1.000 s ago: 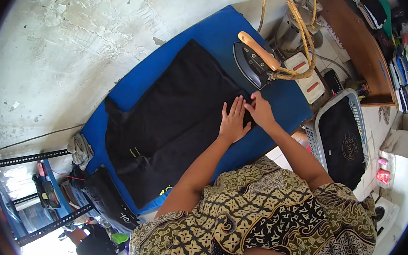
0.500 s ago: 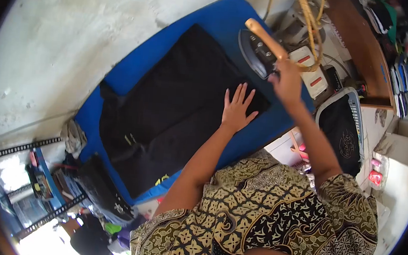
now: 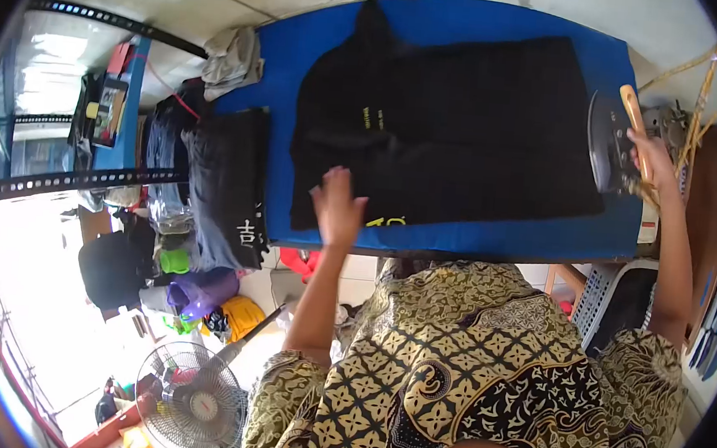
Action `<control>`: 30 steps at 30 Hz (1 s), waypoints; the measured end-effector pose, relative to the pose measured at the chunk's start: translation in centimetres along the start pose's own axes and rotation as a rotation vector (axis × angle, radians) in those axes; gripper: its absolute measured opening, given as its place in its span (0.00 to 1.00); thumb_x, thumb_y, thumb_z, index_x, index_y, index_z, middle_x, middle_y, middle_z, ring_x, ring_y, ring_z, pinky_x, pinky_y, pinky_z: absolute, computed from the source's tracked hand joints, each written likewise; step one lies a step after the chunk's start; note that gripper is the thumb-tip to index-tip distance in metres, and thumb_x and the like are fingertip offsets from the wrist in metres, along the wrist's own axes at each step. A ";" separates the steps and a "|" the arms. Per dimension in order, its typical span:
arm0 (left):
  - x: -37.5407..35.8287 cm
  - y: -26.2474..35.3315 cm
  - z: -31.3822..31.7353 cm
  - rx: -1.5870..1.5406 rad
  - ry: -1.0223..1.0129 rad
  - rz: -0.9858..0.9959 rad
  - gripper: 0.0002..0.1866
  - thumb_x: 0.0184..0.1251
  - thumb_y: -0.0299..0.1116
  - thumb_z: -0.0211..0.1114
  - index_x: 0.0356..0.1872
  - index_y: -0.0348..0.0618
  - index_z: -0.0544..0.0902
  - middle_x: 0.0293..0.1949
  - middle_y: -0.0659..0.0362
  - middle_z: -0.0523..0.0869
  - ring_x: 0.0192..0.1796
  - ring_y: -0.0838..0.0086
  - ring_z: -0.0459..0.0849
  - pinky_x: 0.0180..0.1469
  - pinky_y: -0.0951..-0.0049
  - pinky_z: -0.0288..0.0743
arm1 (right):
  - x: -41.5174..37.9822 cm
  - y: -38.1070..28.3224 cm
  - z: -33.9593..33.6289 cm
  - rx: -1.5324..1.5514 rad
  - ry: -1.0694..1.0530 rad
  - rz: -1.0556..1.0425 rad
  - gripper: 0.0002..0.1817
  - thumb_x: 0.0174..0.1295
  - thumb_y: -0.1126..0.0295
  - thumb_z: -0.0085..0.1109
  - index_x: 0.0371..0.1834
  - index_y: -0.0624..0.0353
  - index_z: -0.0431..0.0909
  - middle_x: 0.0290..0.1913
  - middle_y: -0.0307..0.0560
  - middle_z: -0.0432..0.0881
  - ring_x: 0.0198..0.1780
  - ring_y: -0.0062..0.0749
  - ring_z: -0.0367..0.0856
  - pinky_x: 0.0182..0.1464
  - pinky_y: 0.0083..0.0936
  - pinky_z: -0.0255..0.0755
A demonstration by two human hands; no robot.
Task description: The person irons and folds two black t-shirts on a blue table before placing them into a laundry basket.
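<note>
A black shirt [image 3: 467, 123] with small yellow print lies spread on the blue ironing surface [image 3: 458, 247]. My left hand [image 3: 340, 214] hovers at its near-left part, fingers spread and slightly blurred, with nothing in them. Larger yellow lettering shows at the shirt's near edge, right of that hand. At the right end of the shirt stands an iron [image 3: 605, 146] with a light wooden handle. My right hand [image 3: 656, 163] is closed round the rear of that handle.
Folded dark trousers [image 3: 226, 171] lie at the surface's left end, a crumpled grey cloth [image 3: 233, 61] behind them. A fan [image 3: 197, 401] stands on the floor at lower left. A basket [image 3: 601, 298] holding dark cloth is at right; a cord [image 3: 703, 99] hangs beyond the iron.
The view has turned and shifted to the left. My left hand has moved from the shirt's right part to its near-left part. My right hand stays by the iron's handle.
</note>
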State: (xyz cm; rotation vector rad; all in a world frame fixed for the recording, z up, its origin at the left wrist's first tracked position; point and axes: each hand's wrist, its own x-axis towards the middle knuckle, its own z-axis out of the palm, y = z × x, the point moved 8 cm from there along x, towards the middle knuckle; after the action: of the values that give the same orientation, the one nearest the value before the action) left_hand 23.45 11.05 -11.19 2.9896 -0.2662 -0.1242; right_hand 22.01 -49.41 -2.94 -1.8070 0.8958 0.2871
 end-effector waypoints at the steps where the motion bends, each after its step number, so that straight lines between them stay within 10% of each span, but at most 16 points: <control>1: -1.9 -4.8 0.2 -0.030 0.106 -0.006 0.36 0.61 0.43 0.56 0.67 0.41 0.53 0.69 0.55 0.53 0.71 0.63 0.48 0.68 0.50 0.40 | -2.3 -0.6 1.9 -0.052 -0.014 -0.013 0.14 0.51 0.60 0.63 0.30 0.58 0.73 0.18 0.34 0.70 0.16 0.17 0.67 0.17 0.14 0.61; 9: -4.5 -8.7 0.6 0.117 0.009 0.017 0.36 0.64 0.47 0.50 0.68 0.40 0.48 0.70 0.55 0.47 0.72 0.63 0.43 0.69 0.52 0.35 | -12.0 0.7 18.6 -0.384 0.019 -0.587 0.18 0.45 0.72 0.59 0.42 0.65 0.73 0.18 0.41 0.73 0.15 0.20 0.71 0.17 0.19 0.65; 11: -4.9 -8.5 0.1 0.089 -0.006 0.058 0.36 0.64 0.46 0.50 0.68 0.40 0.48 0.70 0.55 0.48 0.72 0.63 0.43 0.69 0.52 0.35 | -12.4 0.3 16.9 -0.288 -0.015 -0.316 0.17 0.41 0.72 0.59 0.36 0.69 0.74 0.21 0.52 0.78 0.20 0.32 0.78 0.21 0.26 0.70; 17: -4.0 -8.6 0.1 0.040 0.032 0.041 0.35 0.64 0.44 0.50 0.68 0.39 0.49 0.70 0.55 0.49 0.72 0.62 0.46 0.69 0.50 0.35 | -4.5 5.7 4.8 -0.261 0.170 -0.120 0.10 0.46 0.73 0.57 0.30 0.68 0.75 0.14 0.40 0.71 0.12 0.21 0.69 0.14 0.21 0.63; 24: -0.8 -3.6 -2.9 0.078 0.038 -0.108 0.32 0.58 0.38 0.58 0.63 0.38 0.61 0.65 0.53 0.60 0.69 0.64 0.54 0.67 0.51 0.42 | 10.5 7.5 -7.0 -0.311 0.253 0.026 0.11 0.45 0.72 0.62 0.30 0.65 0.73 0.20 0.44 0.74 0.19 0.32 0.75 0.20 0.30 0.69; 26: 1.3 -2.2 -2.3 0.098 0.022 -0.037 0.31 0.61 0.42 0.55 0.63 0.36 0.60 0.66 0.52 0.59 0.69 0.63 0.54 0.67 0.53 0.45 | 7.1 -1.6 -3.5 -1.116 0.868 -0.509 0.21 0.45 0.70 0.65 0.42 0.64 0.71 0.38 0.53 0.76 0.39 0.45 0.77 0.37 0.40 0.71; 30: 3.9 -3.8 0.5 0.012 0.136 -0.095 0.31 0.66 0.45 0.50 0.65 0.37 0.57 0.67 0.52 0.55 0.70 0.64 0.50 0.68 0.53 0.44 | 1.4 -11.0 16.4 -0.786 0.550 -0.967 0.26 0.44 0.72 0.65 0.49 0.59 0.69 0.48 0.54 0.73 0.48 0.47 0.73 0.51 0.38 0.67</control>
State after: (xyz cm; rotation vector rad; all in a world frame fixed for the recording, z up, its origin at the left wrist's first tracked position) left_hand 27.82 13.95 -12.48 3.0053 -0.1096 0.0716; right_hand 34.01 -33.69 -2.90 -2.8969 0.1284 -0.5861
